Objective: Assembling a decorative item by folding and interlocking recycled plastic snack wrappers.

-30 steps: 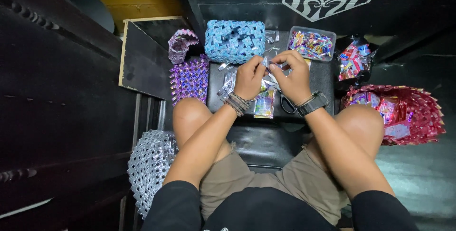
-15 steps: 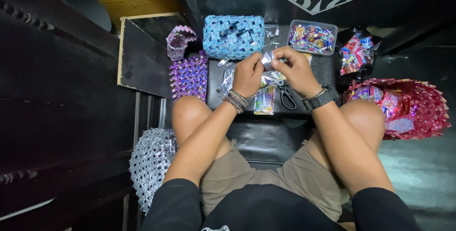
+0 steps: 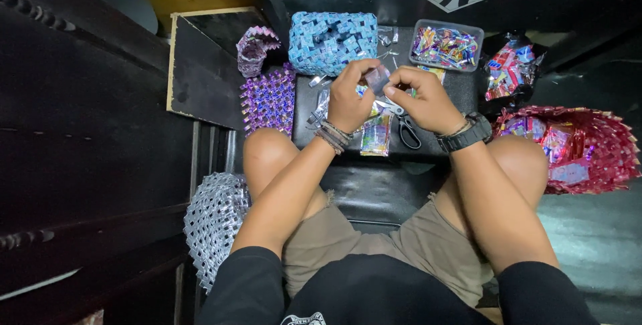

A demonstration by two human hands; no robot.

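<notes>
Small folded wrapper piece (image 3: 376,77): pinched between fingertips of left hand (image 3: 349,101) and right hand (image 3: 426,99), above the dark work surface (image 3: 441,139); its pattern too small to read. Scissors (image 3: 405,128): partly hidden beneath right hand. Blue woven basket (image 3: 332,41): just beyond. Red woven basket (image 3: 580,148): right, rim cut off.

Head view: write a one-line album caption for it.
Both hands, left hand and right hand, pinch a small folded wrapper piece above scissors and a blue woven basket.
</notes>
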